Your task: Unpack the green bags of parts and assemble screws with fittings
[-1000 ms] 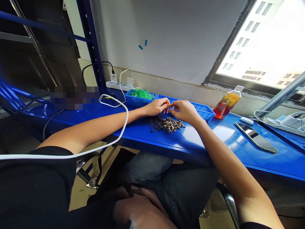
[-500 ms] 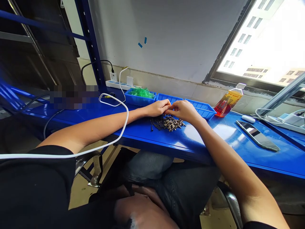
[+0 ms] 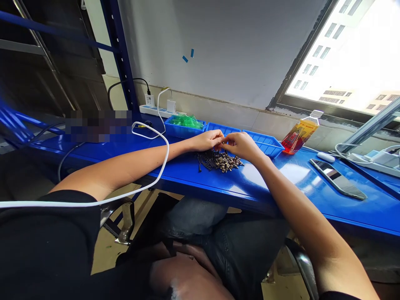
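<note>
My left hand (image 3: 208, 141) and my right hand (image 3: 240, 144) meet fingertip to fingertip just above a pile of small metal parts. Both have their fingers pinched together, and whatever is between them is too small or too hidden to name. Below lies the pile, with dark screws (image 3: 204, 160) on its left side and brassy, shiny small pieces (image 3: 227, 161) on its right. Behind my hands stand a blue tray (image 3: 264, 142) on the right and another blue tray (image 3: 222, 127) in the middle, partly covered by my hands.
Green plastic pieces (image 3: 186, 121) fill a blue bin (image 3: 183, 131) at back left. A drink bottle (image 3: 301, 133) and a phone (image 3: 337, 178) are on the right of the blue table (image 3: 200, 181). A white cable (image 3: 165, 162) crosses over my left forearm.
My right fingertips have shifted slightly up, closer to the left hand's fingers. The pile looks the same, and the view has moved only a little.
</note>
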{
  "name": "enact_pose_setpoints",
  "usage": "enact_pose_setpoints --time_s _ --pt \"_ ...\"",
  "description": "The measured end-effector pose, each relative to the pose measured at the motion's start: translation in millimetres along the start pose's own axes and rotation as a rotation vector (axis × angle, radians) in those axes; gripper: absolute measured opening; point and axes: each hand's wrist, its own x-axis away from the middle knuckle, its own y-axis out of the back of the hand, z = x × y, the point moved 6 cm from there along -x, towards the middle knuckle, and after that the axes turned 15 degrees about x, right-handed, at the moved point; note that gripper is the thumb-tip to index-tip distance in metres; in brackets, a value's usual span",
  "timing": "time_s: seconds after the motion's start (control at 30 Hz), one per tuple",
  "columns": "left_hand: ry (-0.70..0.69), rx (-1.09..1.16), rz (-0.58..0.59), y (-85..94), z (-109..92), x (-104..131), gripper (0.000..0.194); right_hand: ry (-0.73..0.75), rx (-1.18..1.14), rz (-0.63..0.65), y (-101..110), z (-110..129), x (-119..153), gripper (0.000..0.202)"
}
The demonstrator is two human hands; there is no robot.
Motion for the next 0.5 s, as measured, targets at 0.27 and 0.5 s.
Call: enact_pose_setpoints --time_s 0.27,0.5 --pt "-0.022 -0.089 -0.055 2.5 -1 2 0.015 0.038 0.015 0.015 -4 6 2 0.022" --pt "-0.074 -0.2 -0.03 1.2 -8 4 0.014 0.081 0.019 0.032 -4 10 4 0.021"
